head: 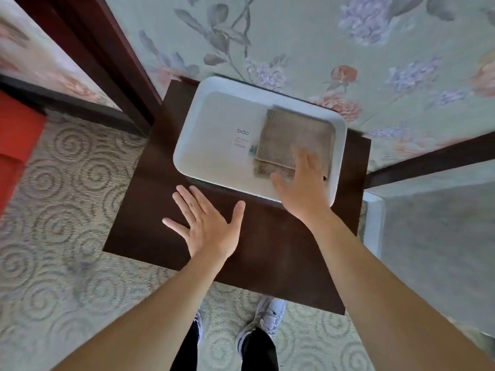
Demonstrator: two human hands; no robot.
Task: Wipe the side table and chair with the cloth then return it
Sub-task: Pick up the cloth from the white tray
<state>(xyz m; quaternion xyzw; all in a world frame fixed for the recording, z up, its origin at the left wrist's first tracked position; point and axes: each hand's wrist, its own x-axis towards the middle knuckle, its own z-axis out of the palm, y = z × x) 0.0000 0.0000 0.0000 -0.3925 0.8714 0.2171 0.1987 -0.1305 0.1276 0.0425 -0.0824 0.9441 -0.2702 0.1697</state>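
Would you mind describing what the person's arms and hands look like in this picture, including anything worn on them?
Both forearms are bare, with no sleeve in view. The left hand and right hand wear no gloves, and no rings, watch or bracelet show. The right hand's fingers are blurred, so fine detail there is unclear.

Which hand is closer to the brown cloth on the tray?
Right. The right hand reaches over the folded brown woven cloth in the white plastic tray; the left hand is spread over the dark wooden side table, apart.

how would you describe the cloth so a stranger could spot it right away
Find the dark wooden side table against the flowered wall. A white tray sits on it, and the cloth lies in the tray's right half: tan, folded, ribbed, the only fabric there.
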